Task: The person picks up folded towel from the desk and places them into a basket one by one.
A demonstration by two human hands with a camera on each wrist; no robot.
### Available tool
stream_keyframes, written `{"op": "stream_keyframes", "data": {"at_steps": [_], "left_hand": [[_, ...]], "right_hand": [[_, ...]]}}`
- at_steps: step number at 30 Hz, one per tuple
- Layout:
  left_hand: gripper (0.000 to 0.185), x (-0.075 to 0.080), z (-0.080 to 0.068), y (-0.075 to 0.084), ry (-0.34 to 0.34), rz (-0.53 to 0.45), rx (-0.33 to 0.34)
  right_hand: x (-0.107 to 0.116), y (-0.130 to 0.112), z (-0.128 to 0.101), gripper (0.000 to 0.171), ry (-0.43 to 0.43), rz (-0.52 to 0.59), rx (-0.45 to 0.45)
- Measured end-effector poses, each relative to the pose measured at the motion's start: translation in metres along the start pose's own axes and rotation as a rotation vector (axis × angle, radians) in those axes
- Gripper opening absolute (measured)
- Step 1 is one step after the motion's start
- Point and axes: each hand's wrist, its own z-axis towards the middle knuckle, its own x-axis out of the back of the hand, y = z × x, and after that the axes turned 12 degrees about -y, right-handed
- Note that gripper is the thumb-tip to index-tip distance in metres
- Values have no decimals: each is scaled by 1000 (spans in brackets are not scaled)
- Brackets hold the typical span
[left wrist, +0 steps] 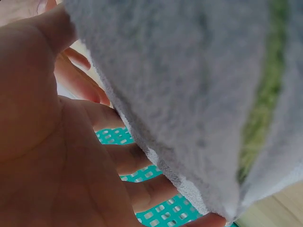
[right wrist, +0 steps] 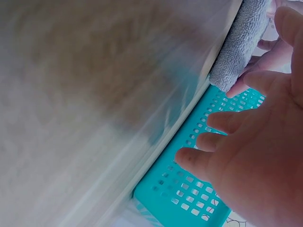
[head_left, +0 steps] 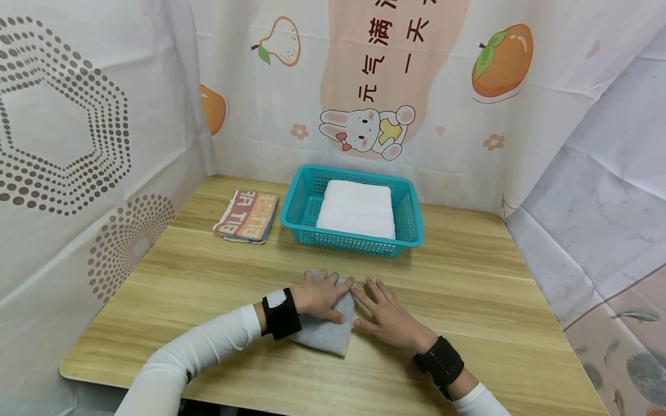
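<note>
Grey terry cloth (head_left: 326, 332), folded, lies flat near the front edge of the bench (head_left: 468, 289), at mid-width. Left hand (head_left: 319, 294) rests on it, fingers extended, pinning the fold down. Right hand (head_left: 387, 315) lies flat on the wood just beside the cloth's right edge, fingers spread, holding nothing. Behind: teal basket (head_left: 411, 216) with white towel (head_left: 356, 208); patterned folded cloth (head_left: 247, 215) toward back-left corner.

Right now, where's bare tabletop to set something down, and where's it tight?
Free: the right stretch of the table, between the teal basket and the right edge; also the near-left corner, below the folded striped cloth. Crowded: front centre, where the left hand and right hand press the grey towel, and the back centre-left.
</note>
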Motion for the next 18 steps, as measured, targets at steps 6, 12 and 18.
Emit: {"op": "stream_keyframes", "data": {"at_steps": [6, 12, 18], "left_hand": [[92, -1, 2, 3, 9, 17, 13], [92, -1, 4, 5, 13, 28, 24], [92, -2, 3, 6, 28, 15, 15]], "right_hand": [[-1, 1, 0, 72, -3, -4, -9], [0, 1, -2, 71, -1, 5, -12], [0, 1, -2, 68, 2, -7, -15]]}}
